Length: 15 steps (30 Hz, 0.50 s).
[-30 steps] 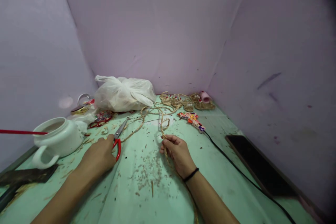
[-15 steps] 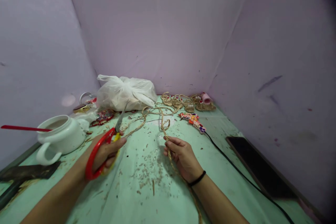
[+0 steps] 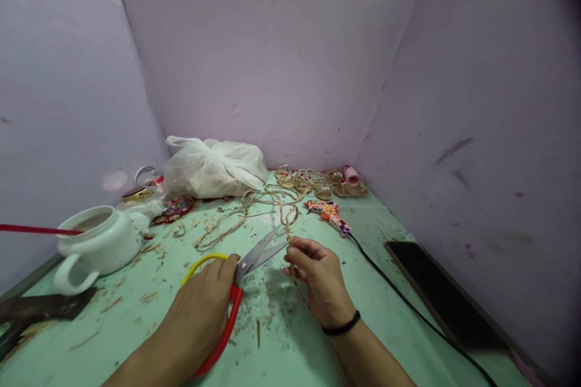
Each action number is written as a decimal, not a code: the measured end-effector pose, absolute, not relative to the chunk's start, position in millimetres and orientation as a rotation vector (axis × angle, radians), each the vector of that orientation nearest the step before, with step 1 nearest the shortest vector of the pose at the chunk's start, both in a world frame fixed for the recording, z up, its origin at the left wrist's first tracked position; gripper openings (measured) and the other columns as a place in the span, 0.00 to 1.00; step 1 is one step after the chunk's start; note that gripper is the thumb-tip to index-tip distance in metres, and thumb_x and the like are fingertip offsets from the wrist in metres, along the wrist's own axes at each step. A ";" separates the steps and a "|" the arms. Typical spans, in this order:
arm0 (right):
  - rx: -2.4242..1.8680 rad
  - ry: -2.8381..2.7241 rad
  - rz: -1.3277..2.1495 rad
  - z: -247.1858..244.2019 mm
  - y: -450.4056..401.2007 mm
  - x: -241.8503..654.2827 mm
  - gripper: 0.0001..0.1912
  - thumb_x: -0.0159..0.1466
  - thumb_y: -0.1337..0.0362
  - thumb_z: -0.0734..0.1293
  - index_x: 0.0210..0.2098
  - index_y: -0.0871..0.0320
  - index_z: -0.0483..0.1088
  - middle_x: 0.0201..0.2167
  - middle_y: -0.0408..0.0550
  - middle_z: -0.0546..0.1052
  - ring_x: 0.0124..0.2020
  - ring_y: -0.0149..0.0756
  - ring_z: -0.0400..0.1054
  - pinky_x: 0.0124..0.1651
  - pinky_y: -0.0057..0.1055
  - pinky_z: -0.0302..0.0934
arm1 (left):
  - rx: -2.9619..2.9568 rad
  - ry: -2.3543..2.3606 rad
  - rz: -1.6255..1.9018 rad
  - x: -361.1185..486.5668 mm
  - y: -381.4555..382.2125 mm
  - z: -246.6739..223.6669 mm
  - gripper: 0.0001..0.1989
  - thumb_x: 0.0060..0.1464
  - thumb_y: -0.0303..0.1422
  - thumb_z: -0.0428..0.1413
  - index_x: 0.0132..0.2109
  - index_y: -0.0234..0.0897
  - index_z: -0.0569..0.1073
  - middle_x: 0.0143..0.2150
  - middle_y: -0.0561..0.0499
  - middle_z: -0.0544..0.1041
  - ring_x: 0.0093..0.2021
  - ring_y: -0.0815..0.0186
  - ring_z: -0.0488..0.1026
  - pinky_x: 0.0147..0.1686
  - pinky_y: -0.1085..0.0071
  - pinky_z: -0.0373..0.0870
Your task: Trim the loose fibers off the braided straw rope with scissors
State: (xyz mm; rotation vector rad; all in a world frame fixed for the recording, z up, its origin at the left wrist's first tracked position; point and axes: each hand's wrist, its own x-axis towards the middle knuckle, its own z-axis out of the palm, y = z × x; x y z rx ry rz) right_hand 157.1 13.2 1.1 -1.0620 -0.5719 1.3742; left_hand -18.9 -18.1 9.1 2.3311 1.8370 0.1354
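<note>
To the left of our left hand stands a white, round-bellied pot with a side handle [image 3: 106,248], and a thin red stick [image 3: 40,229] leans in its mouth. Next comes our left hand [image 3: 200,308]. It is closed around the steel scissors with red and yellow handles [image 3: 244,266]; most of its fingers are hidden, so we cannot tell how firmly they hold. The blades are spread part way and point forward and to the right of this hand.

Just in front of our right fingertips, and right of the blades, is the straw-coloured braided cord [image 3: 288,228]. Here is the relation which matters most: the cord's long axis runs away from us, from the right fingertips to the loose loops ahead, and the blades meet this line crosswise from the left. The nearer blade's tip is very close to the fingertips; whether it touches the cord, or whether the cord is between the blades, we cannot tell.

Our right hand [image 3: 320,278], with a black band [image 3: 342,328] at its wrist, is the nearer one to the cord: thumb and forefinger are pinched on it. Ahead of this hand lies a multicoloured patterned tool with a black cable [image 3: 330,214].
</note>
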 end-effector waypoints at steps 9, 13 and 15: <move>-1.039 -0.557 1.387 7.2 12.0 160.6 0.14 0.35 0.68 0.73 0.24 0.62 0.71 0.18 0.41 0.70 0.21 0.28 0.64 0.22 0.27 0.63 | 2.519 1.910 0.007 -20.4 -13.6 -12.1 0.25 0.51 0.22 0.39 0.57 0.35 0.57 0.48 0.40 0.69 0.45 0.57 0.68 0.42 0.63 0.66; -1.024 -0.538 1.400 9.0 13.6 165.5 0.16 0.34 0.68 0.74 0.24 0.62 0.71 0.19 0.41 0.70 0.21 0.29 0.64 0.21 0.27 0.63 | 2.526 1.924 0.000 -20.7 -13.2 -11.2 0.25 0.51 0.22 0.38 0.58 0.35 0.57 0.48 0.40 0.69 0.45 0.57 0.69 0.41 0.62 0.67; -1.028 -0.541 1.402 9.9 13.7 166.7 0.16 0.34 0.68 0.74 0.24 0.63 0.71 0.19 0.41 0.70 0.21 0.29 0.64 0.21 0.27 0.63 | 2.510 1.921 -0.026 -20.3 -13.7 -9.3 0.25 0.51 0.22 0.38 0.58 0.34 0.57 0.48 0.39 0.69 0.44 0.56 0.70 0.40 0.62 0.68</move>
